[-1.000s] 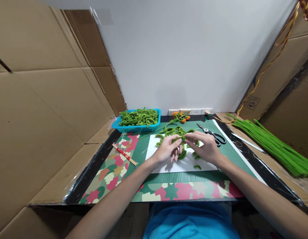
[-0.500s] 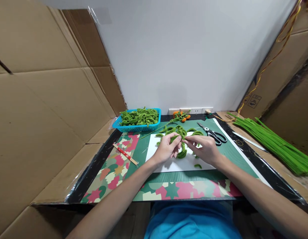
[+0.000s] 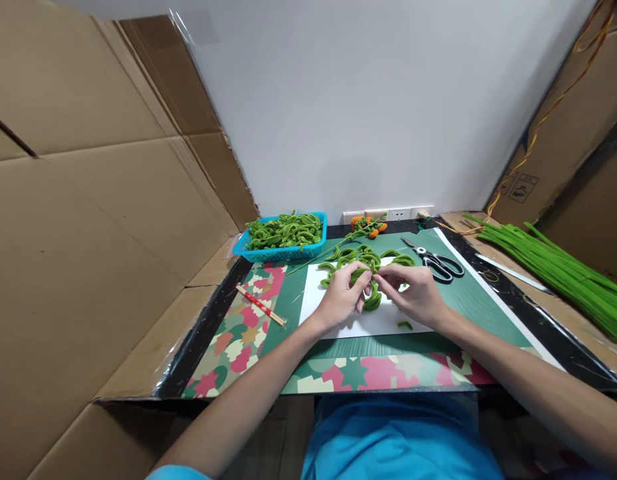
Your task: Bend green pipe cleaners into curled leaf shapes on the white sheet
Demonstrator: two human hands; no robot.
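My left hand (image 3: pixel 346 292) is closed on a bent green pipe cleaner (image 3: pixel 357 273), held just above the white sheet (image 3: pixel 346 327). The fingertips of my right hand (image 3: pixel 411 290) pinch together close to the left thumb, at the end of that same pipe cleaner; the exact grip is partly hidden. Behind and under the hands lies a pile of curled green pipe cleaners (image 3: pixel 356 255). A looped bunch (image 3: pixel 372 300) sits on the sheet below the fingers. One short green piece (image 3: pixel 404 325) lies apart near the sheet's front edge.
A blue basket (image 3: pixel 281 254) of green curls stands at the back left. Orange pipe-cleaner flowers (image 3: pixel 369 227) lie beyond the pile. Black-handled scissors (image 3: pixel 441 265) rest to the right, with long green pipe cleaners (image 3: pixel 563 277) farther out. Red-wrapped chopsticks (image 3: pixel 260 305) lie left.
The whole view has shifted slightly, so things sit a little farther right and higher. My hands stay together at the green pipe cleaner, with the right fingertips slightly shifted.
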